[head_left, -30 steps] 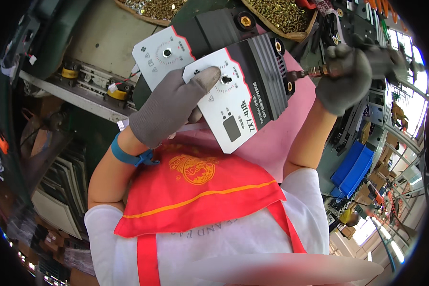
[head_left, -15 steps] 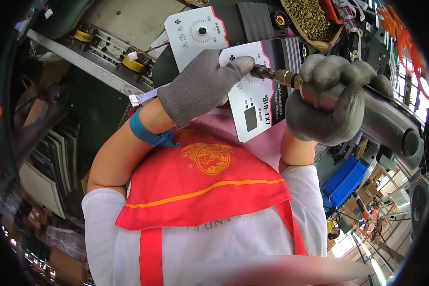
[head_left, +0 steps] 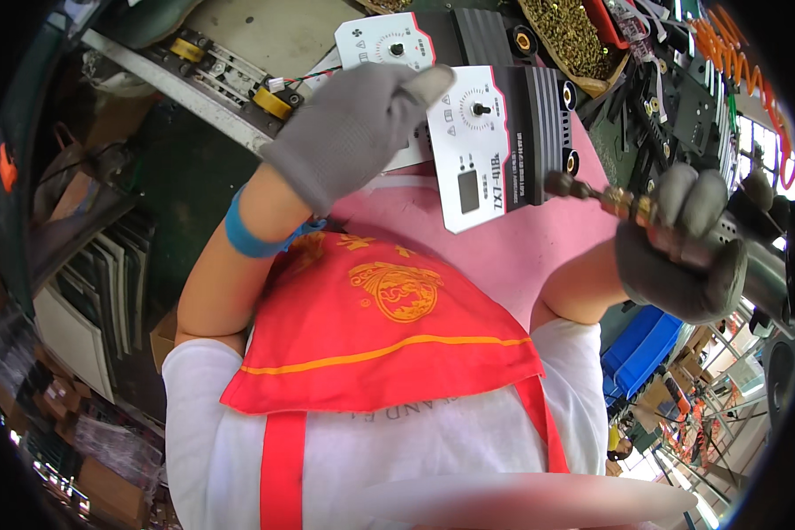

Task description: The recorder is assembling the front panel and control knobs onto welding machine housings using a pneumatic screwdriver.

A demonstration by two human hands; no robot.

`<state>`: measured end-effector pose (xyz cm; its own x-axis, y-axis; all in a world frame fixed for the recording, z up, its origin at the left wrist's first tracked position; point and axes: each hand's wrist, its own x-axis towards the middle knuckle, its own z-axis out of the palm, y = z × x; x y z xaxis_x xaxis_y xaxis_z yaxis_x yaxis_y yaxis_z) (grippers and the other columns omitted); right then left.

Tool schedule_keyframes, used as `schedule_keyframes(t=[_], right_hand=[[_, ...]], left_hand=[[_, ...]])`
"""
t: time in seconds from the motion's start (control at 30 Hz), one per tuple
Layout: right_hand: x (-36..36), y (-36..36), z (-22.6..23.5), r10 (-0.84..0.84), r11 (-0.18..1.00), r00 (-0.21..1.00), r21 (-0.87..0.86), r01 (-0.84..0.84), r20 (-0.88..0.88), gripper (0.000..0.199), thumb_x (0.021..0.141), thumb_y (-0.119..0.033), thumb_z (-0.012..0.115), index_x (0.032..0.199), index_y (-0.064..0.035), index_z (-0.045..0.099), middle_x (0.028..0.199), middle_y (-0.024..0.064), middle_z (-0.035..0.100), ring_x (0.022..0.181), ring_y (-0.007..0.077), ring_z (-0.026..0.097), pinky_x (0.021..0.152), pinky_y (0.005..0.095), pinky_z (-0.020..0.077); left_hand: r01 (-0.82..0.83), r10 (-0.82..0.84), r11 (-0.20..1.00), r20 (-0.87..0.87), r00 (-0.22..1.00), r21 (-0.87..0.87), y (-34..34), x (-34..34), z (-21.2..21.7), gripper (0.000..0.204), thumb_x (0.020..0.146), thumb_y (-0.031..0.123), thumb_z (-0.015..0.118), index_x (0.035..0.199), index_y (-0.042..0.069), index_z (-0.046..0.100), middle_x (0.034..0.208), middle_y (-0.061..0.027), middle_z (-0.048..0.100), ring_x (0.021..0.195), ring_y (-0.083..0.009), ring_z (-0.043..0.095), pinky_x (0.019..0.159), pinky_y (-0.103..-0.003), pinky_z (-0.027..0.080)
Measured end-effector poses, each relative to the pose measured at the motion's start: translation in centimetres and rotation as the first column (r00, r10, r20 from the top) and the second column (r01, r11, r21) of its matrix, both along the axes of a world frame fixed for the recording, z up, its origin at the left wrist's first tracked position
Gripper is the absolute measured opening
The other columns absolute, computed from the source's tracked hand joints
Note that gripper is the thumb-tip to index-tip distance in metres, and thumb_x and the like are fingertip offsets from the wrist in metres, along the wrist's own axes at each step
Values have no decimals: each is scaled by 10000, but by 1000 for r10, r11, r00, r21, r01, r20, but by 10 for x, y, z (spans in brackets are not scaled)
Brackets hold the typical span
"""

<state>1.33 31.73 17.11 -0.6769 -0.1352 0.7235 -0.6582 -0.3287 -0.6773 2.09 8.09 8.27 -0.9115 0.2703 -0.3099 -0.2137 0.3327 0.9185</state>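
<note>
In a grey glove, my left hand (head_left: pixel 353 132) is at the left edge of a control unit (head_left: pixel 471 185) with a white front panel, a black knob and a small display. Its thumb lies along the panel's upper corner, and its fingers are curled underneath; what they hold, if anything, is hidden. My gloved right hand (head_left: pixel 685 252) is wrapped round a dark power driver (head_left: pixel 755 274). The driver's socket tip (head_left: pixel 565 184) points left, close to the unit's ribbed black side. Behind is a second control unit (head_left: pixel 384 40), partly covered by my left hand.
A basket of small brass-coloured parts (head_left: pixel 570 44) is at the back. A pink surface (head_left: pixel 397 212) lies under the near unit. Left of it runs a metal rail with yellow rollers (head_left: pixel 272 103). Orange coiled hoses (head_left: pixel 724 53) hang at the right, and a blue bin (head_left: pixel 640 349) is below.
The driver has drawn back to the right, off the near unit's panel, uncovering the knob. My left hand has risen slightly, and both units have shifted right in the picture.
</note>
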Motion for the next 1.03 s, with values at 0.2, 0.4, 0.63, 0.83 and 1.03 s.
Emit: schedule_keyframes(t=[0.2,0.4,0.63,0.83,1.03], right_hand=[[31,76,1,111,994,931,-34,-106,348,608,830,-61,513,1387,-2,277,1266,205,435,549,120,448,451,251,378],[79,118,-16,-308,948,827,223,226,470,667,786,-68,531,1378,50,246,1188,212,477,520,124,451,455,265,401],[102,134,-36,-635,724,719,544,425,284,530,806,-44,526,1292,102,371,779,137,585,543,131,500,562,258,426],[130,142,-25,-880,406,469,635,657,77,397,814,1,524,1199,73,458,670,68,546,540,113,492,542,252,419],[118,149,30,-735,677,665,184,713,128,192,824,-114,512,716,17,422,689,137,500,618,182,475,543,327,432]], left_hand=[[-318,291,947,-287,913,-53,-76,60,5,376,955,332,474,1045,1,630,772,-48,628,704,-104,586,610,-249,470],[-436,366,744,-238,900,-506,-121,121,-108,363,891,317,541,1130,53,610,1084,-162,641,1010,-349,599,877,-409,465],[-515,265,786,-566,781,-342,-92,113,-209,445,864,281,569,1254,68,533,1251,-192,546,1121,-375,527,964,-418,427],[-398,60,790,-586,808,-467,-85,95,-249,245,864,257,556,939,31,612,988,-212,589,977,-383,555,854,-462,458],[-141,101,987,-400,911,-72,-115,79,-318,466,898,275,538,1295,36,499,1368,-250,421,1295,-367,363,1084,-429,291]])
